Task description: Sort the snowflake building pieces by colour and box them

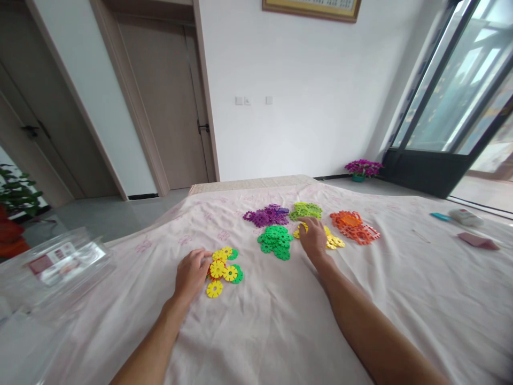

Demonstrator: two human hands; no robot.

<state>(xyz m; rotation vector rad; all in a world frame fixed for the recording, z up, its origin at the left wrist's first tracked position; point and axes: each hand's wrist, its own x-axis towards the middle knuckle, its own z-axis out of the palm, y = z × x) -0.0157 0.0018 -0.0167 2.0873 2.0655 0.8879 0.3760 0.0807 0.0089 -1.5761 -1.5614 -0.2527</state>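
Observation:
My left hand (194,271) rests on the cloth at the left edge of a small mixed pile of slotted, flower-shaped plastic discs. Yellow discs (217,269) lie on top there, with green ones (238,274) and a little orange showing beneath. The fingers of this hand are loosely spread, their tips at the pile's edge. Further right, my right hand (314,238) reaches over a yellow disc pile (333,240). A yellow disc (303,226) shows between its thumb and fingers. Just left of that hand sits a green disc pile (276,241).
Purple pieces (266,215), lime-green pieces (306,210) and orange-red pieces (355,226) form separate heaps behind. A clear plastic box (60,267) stands at left. At far right lie a white object (465,217), a blue item (441,216) and a pinkish piece (477,240).

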